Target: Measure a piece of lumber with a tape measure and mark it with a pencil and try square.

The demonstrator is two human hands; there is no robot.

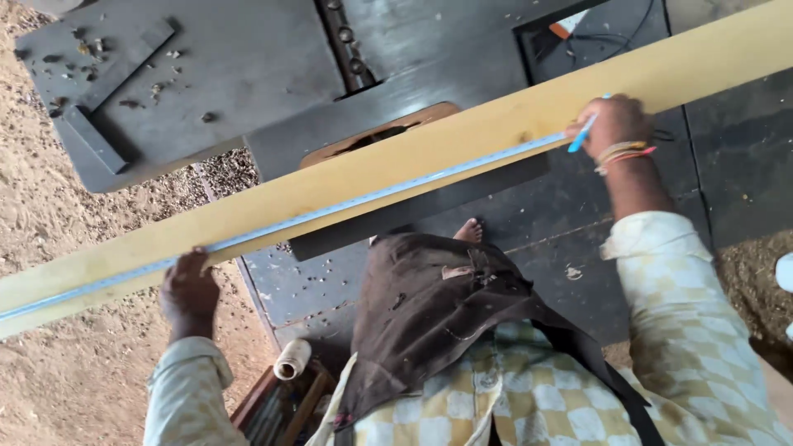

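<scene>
A long pale wooden plank (pixel 396 161) lies slantwise across a dark metal machine table (pixel 248 66). Along its near edge runs a thin blue-white measuring tape (pixel 330 211). My left hand (pixel 188 289) presses the tape against the plank's lower edge at the left. My right hand (pixel 613 124), with bracelets on the wrist, rests on the plank at the right and grips a blue pen (pixel 582 132) whose tip touches the tape's end.
A slot (pixel 376 132) in the table shows just behind the plank. Sawdust-covered ground (pixel 49 215) lies to the left. A spool of pale thread (pixel 292 359) and a wooden box sit near my waist. My bare foot (pixel 469 231) shows below the plank.
</scene>
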